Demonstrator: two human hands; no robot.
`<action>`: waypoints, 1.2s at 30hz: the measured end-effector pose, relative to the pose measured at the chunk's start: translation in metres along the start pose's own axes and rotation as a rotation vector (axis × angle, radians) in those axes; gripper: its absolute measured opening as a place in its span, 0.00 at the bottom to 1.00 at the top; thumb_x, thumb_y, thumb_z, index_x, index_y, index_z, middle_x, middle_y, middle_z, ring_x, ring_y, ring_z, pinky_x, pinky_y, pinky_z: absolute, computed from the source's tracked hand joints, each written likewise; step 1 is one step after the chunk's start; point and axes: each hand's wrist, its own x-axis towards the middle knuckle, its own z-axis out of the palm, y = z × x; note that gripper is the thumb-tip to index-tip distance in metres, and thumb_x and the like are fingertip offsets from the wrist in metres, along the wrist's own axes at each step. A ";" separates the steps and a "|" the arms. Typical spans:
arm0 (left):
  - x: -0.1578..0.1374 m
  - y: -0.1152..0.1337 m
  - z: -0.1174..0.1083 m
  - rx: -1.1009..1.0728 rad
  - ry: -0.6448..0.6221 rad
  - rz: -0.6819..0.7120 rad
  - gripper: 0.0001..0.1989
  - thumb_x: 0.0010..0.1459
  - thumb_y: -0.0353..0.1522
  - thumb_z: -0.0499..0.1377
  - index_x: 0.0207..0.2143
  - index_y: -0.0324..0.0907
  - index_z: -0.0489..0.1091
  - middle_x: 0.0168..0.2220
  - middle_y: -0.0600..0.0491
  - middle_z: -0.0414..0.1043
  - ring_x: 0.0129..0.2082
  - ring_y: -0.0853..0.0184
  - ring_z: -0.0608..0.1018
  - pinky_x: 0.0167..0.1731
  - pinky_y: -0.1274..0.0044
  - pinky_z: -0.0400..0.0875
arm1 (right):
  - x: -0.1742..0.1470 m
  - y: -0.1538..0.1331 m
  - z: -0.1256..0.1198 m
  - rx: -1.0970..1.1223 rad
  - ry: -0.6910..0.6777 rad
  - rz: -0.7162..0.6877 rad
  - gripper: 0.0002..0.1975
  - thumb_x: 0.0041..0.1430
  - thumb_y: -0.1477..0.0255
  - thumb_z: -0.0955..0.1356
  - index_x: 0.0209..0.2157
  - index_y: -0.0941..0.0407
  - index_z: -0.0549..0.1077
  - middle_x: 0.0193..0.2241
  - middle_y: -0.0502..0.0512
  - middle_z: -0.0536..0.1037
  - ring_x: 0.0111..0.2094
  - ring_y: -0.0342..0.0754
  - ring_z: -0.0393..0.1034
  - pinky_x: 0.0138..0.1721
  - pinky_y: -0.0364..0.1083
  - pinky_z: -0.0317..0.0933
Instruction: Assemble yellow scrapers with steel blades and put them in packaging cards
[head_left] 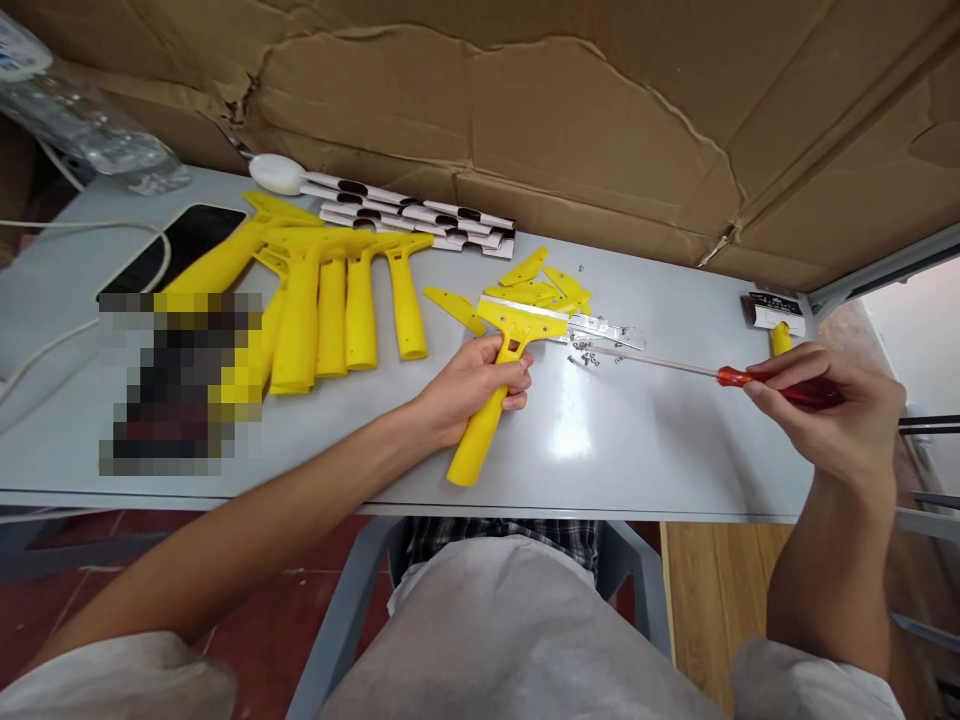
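My left hand (480,385) is closed around the handle of a yellow scraper (480,435), whose wide head carries a pale strip along its top edge. In my right hand (832,400) is a screwdriver with a red handle (731,377). Its long shaft (660,362) points left, the tip among small screws (589,355) on the table. Behind the scraper head lie several loose yellow plates (525,268). Clear or metallic strips (607,330) rest beside the screws.
Several yellow scraper handles (360,310) lie at left, near a dark tablet-like panel (180,250). White-and-black card sleeves (420,215) are stacked at the back. A plastic bottle (97,130) stands back left. A yellow piece (781,340) and a card sleeve (776,310) sit at right. Cardboard (480,110) walls the back.
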 end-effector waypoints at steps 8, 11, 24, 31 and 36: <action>-0.003 0.001 0.002 0.017 -0.004 0.001 0.17 0.40 0.20 0.68 0.32 0.41 0.69 0.33 0.58 0.68 0.23 0.78 0.65 0.19 0.81 0.59 | -0.068 0.064 0.007 -0.228 0.327 0.252 0.18 0.60 0.59 0.79 0.32 0.59 0.76 0.40 0.60 0.83 0.38 0.46 0.80 0.39 0.46 0.71; -0.004 0.000 0.004 0.028 -0.009 -0.007 0.17 0.40 0.20 0.68 0.31 0.41 0.68 0.33 0.58 0.68 0.23 0.78 0.65 0.19 0.81 0.59 | -0.081 0.075 0.015 -0.326 0.244 0.190 0.16 0.63 0.58 0.77 0.36 0.57 0.78 0.43 0.58 0.83 0.44 0.46 0.80 0.47 0.48 0.73; -0.002 -0.005 0.005 0.065 -0.012 -0.011 0.15 0.39 0.20 0.68 0.29 0.40 0.69 0.33 0.57 0.68 0.23 0.78 0.66 0.19 0.81 0.61 | 0.005 0.023 0.071 -0.509 -0.255 0.040 0.16 0.73 0.60 0.68 0.45 0.52 0.87 0.49 0.59 0.81 0.50 0.51 0.73 0.57 0.55 0.66; -0.005 -0.003 0.004 0.052 -0.018 -0.007 0.14 0.39 0.22 0.68 0.29 0.40 0.70 0.34 0.56 0.69 0.23 0.78 0.67 0.19 0.80 0.59 | 0.052 -0.015 0.104 -0.412 -0.597 0.210 0.14 0.71 0.65 0.68 0.43 0.56 0.87 0.41 0.57 0.82 0.38 0.43 0.71 0.46 0.47 0.63; -0.006 -0.001 0.003 0.051 -0.041 0.001 0.13 0.40 0.22 0.67 0.29 0.40 0.69 0.36 0.56 0.69 0.23 0.78 0.67 0.20 0.79 0.59 | 0.056 -0.012 0.101 -0.425 -0.651 0.225 0.14 0.69 0.67 0.68 0.42 0.56 0.87 0.41 0.55 0.83 0.38 0.42 0.72 0.44 0.45 0.61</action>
